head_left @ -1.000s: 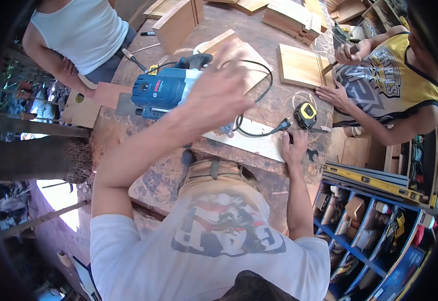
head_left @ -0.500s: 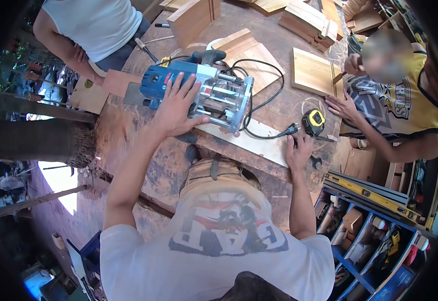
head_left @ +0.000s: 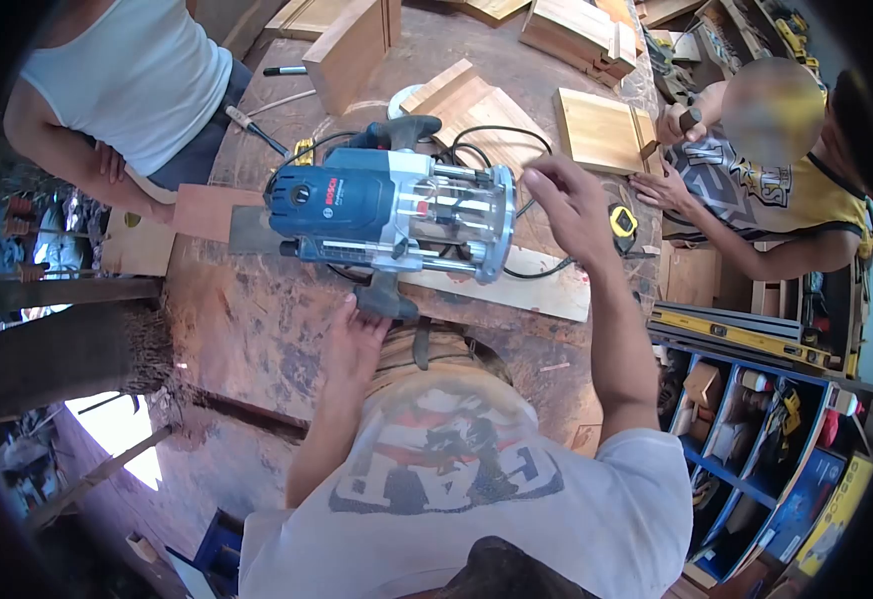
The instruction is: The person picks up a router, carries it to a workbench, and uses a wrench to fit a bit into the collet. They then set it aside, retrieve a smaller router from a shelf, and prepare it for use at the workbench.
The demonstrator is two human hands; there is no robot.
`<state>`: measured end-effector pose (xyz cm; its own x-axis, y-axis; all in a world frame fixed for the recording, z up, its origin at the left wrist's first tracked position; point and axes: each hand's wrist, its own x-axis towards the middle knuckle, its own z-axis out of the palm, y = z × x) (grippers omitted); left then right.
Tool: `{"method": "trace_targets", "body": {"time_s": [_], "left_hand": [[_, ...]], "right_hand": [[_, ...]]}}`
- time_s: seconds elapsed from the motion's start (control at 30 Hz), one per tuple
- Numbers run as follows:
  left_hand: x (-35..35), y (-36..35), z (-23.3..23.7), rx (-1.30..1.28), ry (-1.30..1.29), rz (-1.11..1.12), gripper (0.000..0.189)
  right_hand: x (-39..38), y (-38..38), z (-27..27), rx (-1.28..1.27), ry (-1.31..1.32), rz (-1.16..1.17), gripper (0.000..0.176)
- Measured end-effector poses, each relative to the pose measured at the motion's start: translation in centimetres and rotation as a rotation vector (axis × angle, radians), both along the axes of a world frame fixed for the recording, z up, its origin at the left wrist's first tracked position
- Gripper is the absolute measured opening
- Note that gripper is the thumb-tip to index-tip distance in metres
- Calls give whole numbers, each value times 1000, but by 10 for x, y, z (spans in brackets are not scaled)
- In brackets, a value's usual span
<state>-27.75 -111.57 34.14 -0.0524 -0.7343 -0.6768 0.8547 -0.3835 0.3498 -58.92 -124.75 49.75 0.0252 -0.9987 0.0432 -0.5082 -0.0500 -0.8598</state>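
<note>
A blue plunge router (head_left: 341, 205) lies on its side on the worktable, its clear base facing right. My left hand (head_left: 354, 339) is at its near handle (head_left: 388, 298), the fingers against the underside of the grip. My right hand (head_left: 574, 210) hangs in the air just right of the router's base, fingers loosely bent, and nothing shows in it. The router's black cord (head_left: 541, 270) loops behind that hand, and its plug is hidden. Beneath the router's right end lies a pale board (head_left: 546, 290).
A yellow-and-black tape measure (head_left: 623, 222) lies right of my right hand. Beyond the router are a wooden panel (head_left: 486, 115) and another panel (head_left: 596, 130). One person (head_left: 756, 190) at the right holds a tool handle; another person (head_left: 137, 90) stands at the left.
My left hand has moved from the router's top to its near handle. My right hand has lifted off the pale board and moved up toward the router's base. The view has shifted slightly.
</note>
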Motion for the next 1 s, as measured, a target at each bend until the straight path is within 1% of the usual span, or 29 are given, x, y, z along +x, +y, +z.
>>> {"method": "trace_targets", "body": {"time_s": [0.07, 0.1, 0.13, 0.17, 0.2, 0.23, 0.27, 0.3, 0.33, 0.43, 0.47, 0.53, 0.6, 0.63, 0.7, 0.77, 0.8, 0.87, 0.9, 0.93, 0.97, 1.0], "left_hand": [[0, -9, -6, 45, 103, -26, 36], [-4, -11, -7, 73, 154, -44, 40], [-10, -18, 12, 100, 167, -49, 35], [-8, -24, 8, 71, 188, -79, 35], [-8, -27, 2, 47, 215, -110, 34], [-11, -29, -3, 22, 244, -141, 33], [-15, -31, 0, 81, 213, -107, 33], [-15, -32, -2, 71, 237, -121, 33], [-13, -32, -5, 63, 258, -127, 34], [-14, -32, -7, 40, 264, -117, 35], [-15, -29, -5, 36, 253, -113, 34], [-14, -26, -4, 73, 263, -99, 33], [-7, -26, -2, 74, 256, -93, 33], [-3, -22, -2, 61, 248, -98, 33], [-7, -17, 6, 42, 216, -121, 33], [-10, -14, 26, 0, 155, -130, 33], [-9, -13, 23, -88, 153, -172, 31], [-15, -25, 29, -131, -19, -76, 32], [-18, -33, 32, -152, -104, -20, 33], [-9, -46, 33, -233, -211, -75, 32], [-3, -56, 37, -309, -320, -132, 30], [-13, -64, 73, -436, -388, -128, 31]], "right_hand": [[29, -53, -4, -184, 248, 143, 39], [45, -80, -6, -153, 316, 212, 48], [65, -104, -7, -107, 438, 270, 55], [77, -136, -27, -90, 622, 402, 58], [94, -158, -36, 50, 705, 504, 64], [109, -172, -43, 184, 726, 557, 67], [121, -189, -59, 326, 732, 584, 64], [132, -197, -59, 384, 755, 653, 61], [141, -197, -65, 369, 727, 629, 54], [150, -200, -64, 506, 753, 543, 54], [149, -204, -68, 499, 790, 597, 51], [142, -205, -83, 419, 784, 615, 48], [132, -203, -92, 281, 806, 597, 42], [126, -190, -76, 285, 758, 575, 42], [113, -168, -56, 184, 839, 503, 44], [95, -135, -17, 121, 727, 397, 44], [84, -118, 3, 85, 666, 345, 44], [57, -88, 34, -18, 561, 201, 42], [43, -68, 52, 14, 430, 122, 44], [27, -48, 67, 45, 299, 48, 47], [8, -26, 74, 23, 137, 26, 58], [-5, 0, 83, 6, 69, -51, 59]]}}
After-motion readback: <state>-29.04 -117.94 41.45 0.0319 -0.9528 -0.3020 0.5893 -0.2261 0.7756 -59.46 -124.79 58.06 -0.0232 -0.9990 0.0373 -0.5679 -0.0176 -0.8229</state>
